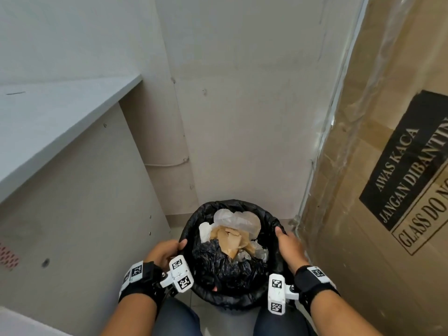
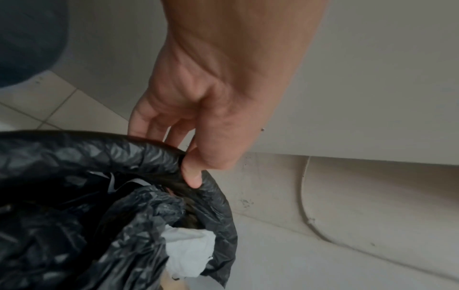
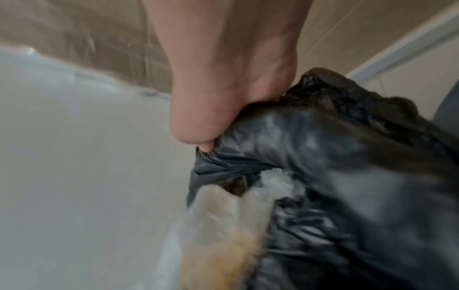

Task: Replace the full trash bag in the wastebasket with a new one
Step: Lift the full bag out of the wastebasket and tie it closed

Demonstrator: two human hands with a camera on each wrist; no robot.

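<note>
Two hands are reaching down to opposite sides of the black trash bag (image 1: 225, 267), which is sitting full inside the wastebasket (image 1: 232, 309) on the floor in a corner. I am seeing my left hand (image 1: 162, 251) pinching the rolled rim between thumb and fingers. My right hand (image 1: 289, 246) is clenching a bunched fold of the rim, thumb pressing on top.
</note>
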